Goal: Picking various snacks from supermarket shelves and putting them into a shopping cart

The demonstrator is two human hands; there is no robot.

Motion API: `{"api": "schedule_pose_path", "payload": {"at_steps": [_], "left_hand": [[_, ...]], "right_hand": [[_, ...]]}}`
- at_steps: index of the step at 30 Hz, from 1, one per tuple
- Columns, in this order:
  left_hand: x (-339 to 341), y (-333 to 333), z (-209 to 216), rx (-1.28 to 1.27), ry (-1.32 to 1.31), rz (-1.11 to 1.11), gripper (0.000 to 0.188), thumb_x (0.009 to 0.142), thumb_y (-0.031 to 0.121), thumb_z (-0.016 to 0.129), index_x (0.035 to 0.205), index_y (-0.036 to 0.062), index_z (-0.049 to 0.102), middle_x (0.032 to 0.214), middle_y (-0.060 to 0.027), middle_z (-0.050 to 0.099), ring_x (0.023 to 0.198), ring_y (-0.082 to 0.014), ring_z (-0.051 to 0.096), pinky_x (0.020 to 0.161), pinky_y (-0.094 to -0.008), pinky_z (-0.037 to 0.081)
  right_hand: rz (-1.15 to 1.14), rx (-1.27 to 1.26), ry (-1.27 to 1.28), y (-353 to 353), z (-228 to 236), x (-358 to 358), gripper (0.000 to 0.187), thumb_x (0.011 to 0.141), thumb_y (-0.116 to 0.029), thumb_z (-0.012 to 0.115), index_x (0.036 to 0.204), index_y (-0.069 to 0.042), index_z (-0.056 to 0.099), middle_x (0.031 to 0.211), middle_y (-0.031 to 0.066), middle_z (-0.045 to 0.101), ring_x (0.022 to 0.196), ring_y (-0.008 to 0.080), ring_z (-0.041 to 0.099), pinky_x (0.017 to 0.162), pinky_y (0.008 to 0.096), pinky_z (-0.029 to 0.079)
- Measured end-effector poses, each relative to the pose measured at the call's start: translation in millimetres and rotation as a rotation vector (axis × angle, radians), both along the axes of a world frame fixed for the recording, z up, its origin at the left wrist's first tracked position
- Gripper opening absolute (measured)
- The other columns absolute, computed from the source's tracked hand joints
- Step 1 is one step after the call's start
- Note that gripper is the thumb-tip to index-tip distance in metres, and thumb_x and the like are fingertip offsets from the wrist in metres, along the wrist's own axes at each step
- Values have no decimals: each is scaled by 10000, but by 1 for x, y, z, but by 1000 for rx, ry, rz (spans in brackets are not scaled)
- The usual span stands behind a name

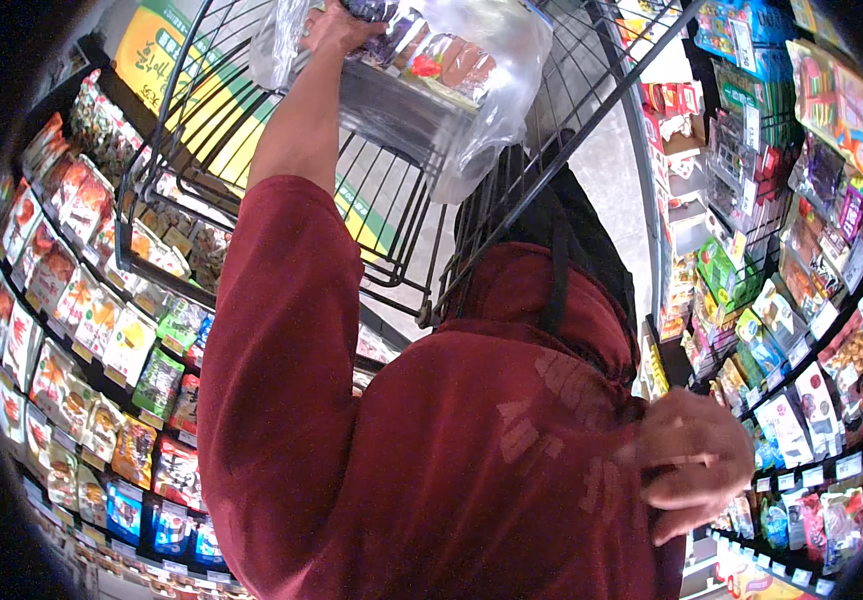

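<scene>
My left arm, in a dark red sleeve, reaches up into a black wire shopping cart (pixel 407 245). At the far end of the arm my left hand (pixel 337 30) is closed on a dark purple package (pixel 377 12); part of the grip is cut off by the top edge. Beside it in the cart lies a large clear plastic bag (pixel 507 75) with packaged goods inside, one of them showing a red and brown print. Low at my right side hangs my right hand (pixel 697 460), slightly blurred. Its fingers curl loosely, with one digit apart, and I see nothing in them.
Shelves of bagged snacks (pixel 92 320) line my left. More shelves and hanging packets (pixel 792 300) stand close on my right. Beyond the cart's left side is a yellow and green printed panel (pixel 152 60). Grey floor (pixel 602 155) shows right of the cart.
</scene>
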State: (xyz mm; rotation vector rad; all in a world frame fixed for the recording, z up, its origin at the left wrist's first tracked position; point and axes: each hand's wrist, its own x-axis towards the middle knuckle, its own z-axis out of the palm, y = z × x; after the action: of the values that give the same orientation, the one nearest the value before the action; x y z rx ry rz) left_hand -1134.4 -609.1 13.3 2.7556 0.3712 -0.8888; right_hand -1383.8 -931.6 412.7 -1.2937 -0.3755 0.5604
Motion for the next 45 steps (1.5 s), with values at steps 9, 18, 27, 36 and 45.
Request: {"api": "schedule_pose_path", "payload": {"at_steps": [9,18,27,36,45], "left_hand": [[-5,18,-10,207,-81,-94,1059,553,682,827,1348,82,467,1361,-199,528,1236,-357,551,1080,-533,334],[18,2,34,105,5,-120,987,608,567,849,1337,35,448,1281,-168,621,1197,-286,602,1003,-398,476],[-42,-1,190,414,169,-189,868,651,487,830,1328,65,489,1222,-127,667,1150,-280,637,972,-383,493],[-124,69,324,251,-77,-2,812,614,445,866,1192,-11,523,1106,-216,685,1020,-348,677,889,-419,516],[-144,38,320,-1490,-352,391,795,613,106,878,1290,-14,478,1091,-112,640,988,-216,639,890,-349,519]], "right_hand": [[69,-31,107,2,-21,-1,533,802,-276,769,1173,73,610,1198,267,596,1077,390,611,858,439,499],[5,-201,20,-5,-23,-11,609,712,-142,793,1237,54,554,1253,280,562,1137,413,585,961,467,467],[16,-398,127,-13,-25,-8,536,759,-101,748,1244,22,556,1307,212,544,1239,346,529,1036,407,409],[-227,-677,-70,-10,-60,-15,372,874,-154,645,1197,7,556,1151,179,584,1058,379,577,911,425,469],[-197,-1114,-322,-1,-79,-30,360,876,-212,639,1173,-29,551,1137,179,585,1071,375,558,919,481,445]]}}
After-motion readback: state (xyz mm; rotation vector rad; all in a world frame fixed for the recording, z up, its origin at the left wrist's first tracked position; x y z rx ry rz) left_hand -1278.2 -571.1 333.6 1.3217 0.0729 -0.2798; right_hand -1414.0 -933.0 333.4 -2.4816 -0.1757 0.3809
